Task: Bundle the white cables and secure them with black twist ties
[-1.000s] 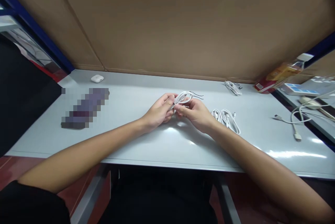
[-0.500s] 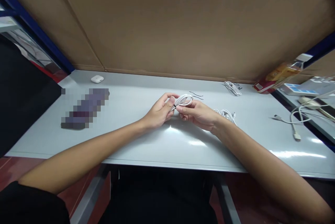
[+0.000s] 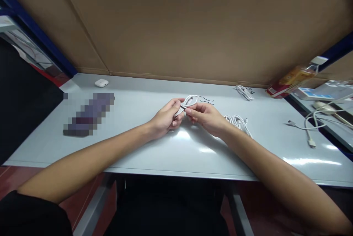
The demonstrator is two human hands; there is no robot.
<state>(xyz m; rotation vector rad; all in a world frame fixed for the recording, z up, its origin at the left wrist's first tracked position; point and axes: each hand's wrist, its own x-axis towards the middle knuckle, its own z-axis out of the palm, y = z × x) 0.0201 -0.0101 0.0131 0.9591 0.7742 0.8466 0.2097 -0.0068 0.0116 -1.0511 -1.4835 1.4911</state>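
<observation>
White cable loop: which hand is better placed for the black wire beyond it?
Right, probably: the right hand sits nearer the black wire; the left hand is closed around the white cable loop.

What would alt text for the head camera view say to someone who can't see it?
The left hand and right hand hold a looped white cable above a pale grey table. Coiled white cables lie to the right, and a small white case sits far left.

pale grey bench [image 3: 46,147] here: earbud case [image 3: 101,83] and a pixelated blob [image 3: 88,114] off to the left of the left hand [image 3: 165,118], coiled white cables [image 3: 238,122] just past the right hand [image 3: 206,118], another coil [image 3: 245,93] further back, loose white cable [image 3: 307,127] way out right
</observation>
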